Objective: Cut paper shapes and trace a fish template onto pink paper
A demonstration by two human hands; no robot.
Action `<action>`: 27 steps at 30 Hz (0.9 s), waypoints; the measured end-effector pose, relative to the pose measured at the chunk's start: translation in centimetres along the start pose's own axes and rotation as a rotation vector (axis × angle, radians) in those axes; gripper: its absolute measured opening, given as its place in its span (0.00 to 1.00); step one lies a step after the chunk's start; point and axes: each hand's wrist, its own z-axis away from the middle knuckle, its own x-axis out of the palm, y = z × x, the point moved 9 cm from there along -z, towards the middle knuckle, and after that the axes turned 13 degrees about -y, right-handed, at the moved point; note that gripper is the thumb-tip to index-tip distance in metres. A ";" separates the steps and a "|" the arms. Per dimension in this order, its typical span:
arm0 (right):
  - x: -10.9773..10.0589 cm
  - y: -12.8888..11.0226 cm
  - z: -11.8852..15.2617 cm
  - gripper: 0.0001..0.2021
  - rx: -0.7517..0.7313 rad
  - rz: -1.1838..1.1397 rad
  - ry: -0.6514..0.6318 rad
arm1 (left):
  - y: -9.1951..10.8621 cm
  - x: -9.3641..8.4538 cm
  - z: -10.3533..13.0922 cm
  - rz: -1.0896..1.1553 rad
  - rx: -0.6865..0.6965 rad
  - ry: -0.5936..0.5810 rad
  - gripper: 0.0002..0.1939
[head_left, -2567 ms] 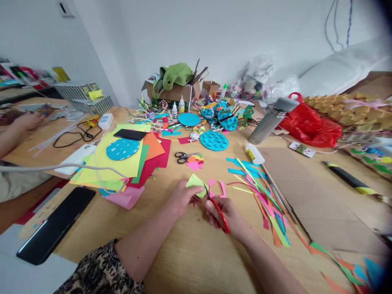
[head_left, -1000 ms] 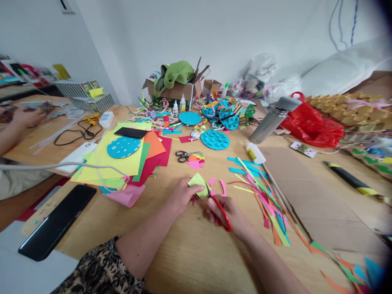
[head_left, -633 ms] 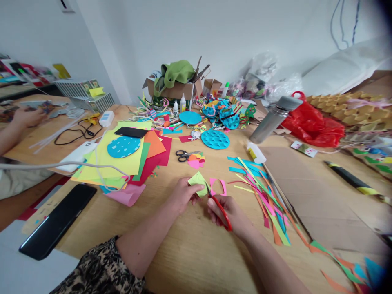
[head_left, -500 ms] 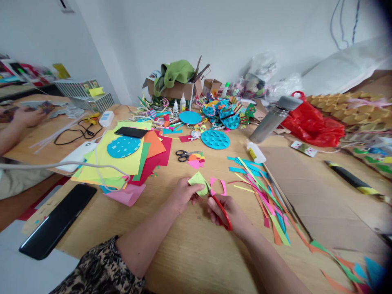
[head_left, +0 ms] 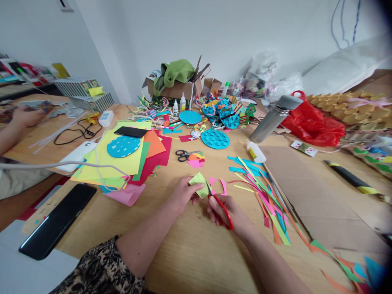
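Between the thumb and fingers of my left hand (head_left: 184,194) is a small light-green piece of paper (head_left: 199,184) with a faint line drawn on it. My right hand (head_left: 228,212) is closed round the red handles of a pair of scissors (head_left: 226,216). The blades meet the right edge of the green paper; how far apart they are is hard to make out. Just beyond the blades lies a pink paper offcut (head_left: 221,186). Further off are small cut paper shapes (head_left: 196,160) in pink, orange and red, beside black-handled scissors (head_left: 183,155).
Coloured paper sheets (head_left: 131,163) are stacked at left, near a black phone (head_left: 58,220). Paper strips (head_left: 269,196), a glue bottle (head_left: 256,152) and a cardboard sheet (head_left: 324,196) lie at right. A steel flask (head_left: 271,120) stands behind. Another person's hand (head_left: 29,117) is at far left.
The scissors and the green paper have shifted very slightly, with the red handles a little further right. Everything else looks the same.
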 end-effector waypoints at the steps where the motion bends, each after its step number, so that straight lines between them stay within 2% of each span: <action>1: 0.0 0.0 0.0 0.30 -0.005 -0.010 -0.002 | 0.0 0.0 0.0 -0.002 -0.004 0.000 0.13; 27: 0.1 0.5 -0.1 0.32 -0.008 -0.052 -0.028 | -0.4 0.2 0.0 0.051 -0.052 -0.015 0.13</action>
